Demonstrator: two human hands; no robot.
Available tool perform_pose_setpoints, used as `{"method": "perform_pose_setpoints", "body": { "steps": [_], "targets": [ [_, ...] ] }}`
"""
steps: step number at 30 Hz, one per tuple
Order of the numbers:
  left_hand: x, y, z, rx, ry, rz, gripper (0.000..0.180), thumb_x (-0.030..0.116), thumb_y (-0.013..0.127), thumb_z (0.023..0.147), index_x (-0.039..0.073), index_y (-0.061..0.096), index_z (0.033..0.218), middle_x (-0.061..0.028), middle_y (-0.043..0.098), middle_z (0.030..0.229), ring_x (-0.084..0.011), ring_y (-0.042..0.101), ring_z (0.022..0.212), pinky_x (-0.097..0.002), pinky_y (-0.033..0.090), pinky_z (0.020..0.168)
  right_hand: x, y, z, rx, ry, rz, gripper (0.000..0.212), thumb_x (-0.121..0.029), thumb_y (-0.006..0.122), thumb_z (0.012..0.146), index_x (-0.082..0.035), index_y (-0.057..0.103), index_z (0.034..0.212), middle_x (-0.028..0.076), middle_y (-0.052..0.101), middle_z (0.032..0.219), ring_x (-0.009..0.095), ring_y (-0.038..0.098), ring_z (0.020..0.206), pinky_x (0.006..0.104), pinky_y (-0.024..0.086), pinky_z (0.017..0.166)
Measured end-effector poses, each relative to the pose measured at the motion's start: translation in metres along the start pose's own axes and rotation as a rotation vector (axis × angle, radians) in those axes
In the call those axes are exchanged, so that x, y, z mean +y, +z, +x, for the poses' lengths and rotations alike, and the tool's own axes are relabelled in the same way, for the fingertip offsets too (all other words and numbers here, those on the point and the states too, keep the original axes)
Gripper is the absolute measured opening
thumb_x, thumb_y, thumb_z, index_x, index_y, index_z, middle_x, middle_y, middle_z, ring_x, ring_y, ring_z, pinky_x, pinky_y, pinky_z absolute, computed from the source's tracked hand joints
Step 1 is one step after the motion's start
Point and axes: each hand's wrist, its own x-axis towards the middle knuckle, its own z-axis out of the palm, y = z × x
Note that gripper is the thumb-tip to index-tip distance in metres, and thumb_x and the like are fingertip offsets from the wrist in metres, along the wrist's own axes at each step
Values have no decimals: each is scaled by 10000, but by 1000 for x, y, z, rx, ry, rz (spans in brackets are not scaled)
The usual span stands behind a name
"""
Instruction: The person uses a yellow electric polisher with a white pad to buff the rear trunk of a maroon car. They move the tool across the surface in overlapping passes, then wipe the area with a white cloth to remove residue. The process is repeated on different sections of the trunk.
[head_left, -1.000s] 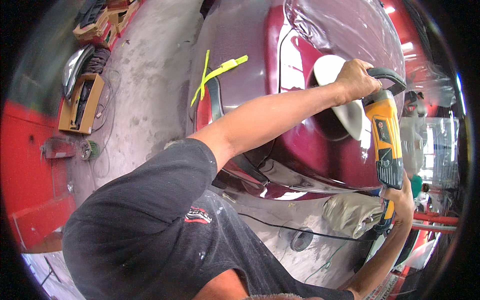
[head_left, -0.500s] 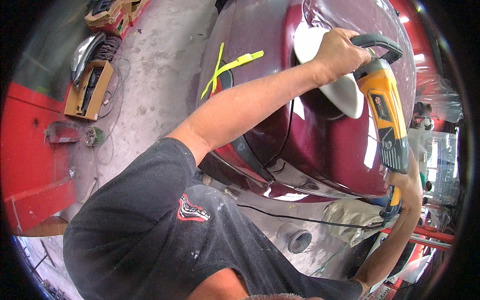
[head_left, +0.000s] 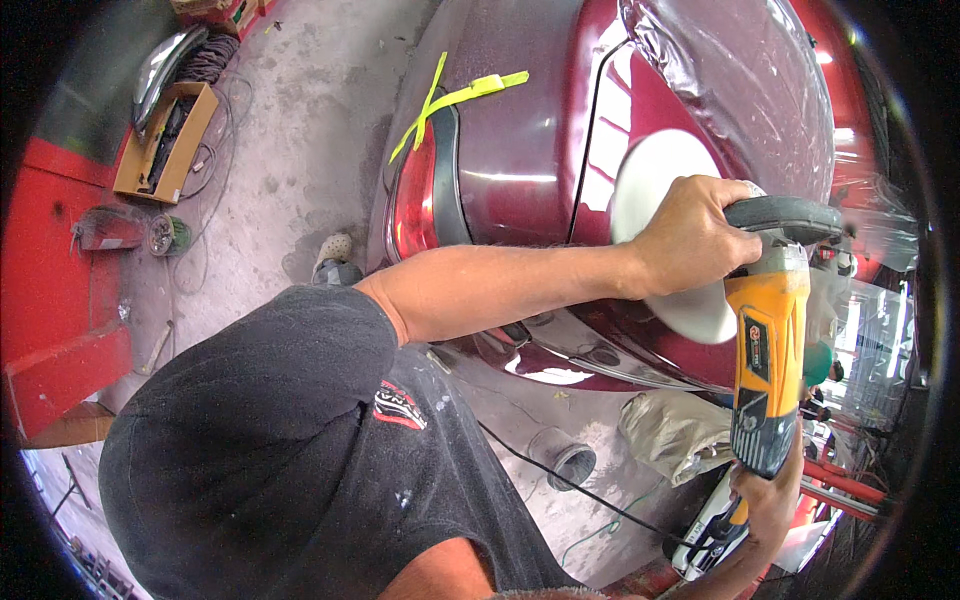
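Flanking car [head_left: 520, 150]: box [head_left: 165, 140] (leftward), cord [head_left: 580, 485].

The car [head_left: 530, 150] is deep maroon with a gloss that throws white glints, and its tail lamp [head_left: 412, 205] is a brighter red edged in dark grey. Strips of tape [head_left: 455, 98] on it are yellow-green. The polisher [head_left: 765, 370] has a yellow-orange body with a black label panel, a dark grey rear section and a black loop handle [head_left: 785, 212]; its pad [head_left: 665, 235] is off-white. The shirt [head_left: 290, 450] is black with a small red and white emblem. The floor [head_left: 290, 130] is pale grey, mottled with stains. The box [head_left: 165, 140] is tan cardboard. The wall [head_left: 55, 270] at the left is red.
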Motion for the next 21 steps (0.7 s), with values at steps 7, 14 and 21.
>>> {"method": "perform_pose_setpoints", "body": {
  "steps": [7, 14, 21],
  "targets": [
    [20, -35, -4, 3, -98, 17, 160, 40, 707, 829, -28, 739, 970, 17, 653, 756, -47, 552, 709, -258, 466, 622, -53, 31, -16, 71, -63, -108, 964, -17, 615, 584, 55, 365, 1511, 121, 598, 1148, 184, 611, 924, 294, 513, 813],
    [32, -73, 21, -69, -75, 64, 138, 33, 733, 835, -21, 724, 962, 17, 634, 757, -41, 520, 687, -266, 433, 590, -96, 46, -17, 57, -64, -115, 965, 10, 606, 560, 27, 396, 1502, 128, 595, 1270, 219, 589, 1143, 332, 432, 1050],
    [30, -101, 65, -100, -107, -36, 123, 17, 736, 832, -29, 721, 945, 14, 639, 755, -39, 523, 684, -259, 425, 581, -140, 60, -11, 72, -55, -129, 935, 78, 623, 593, 13, 408, 1501, 108, 614, 1240, 208, 621, 1118, 336, 465, 1023]
  ]
}}
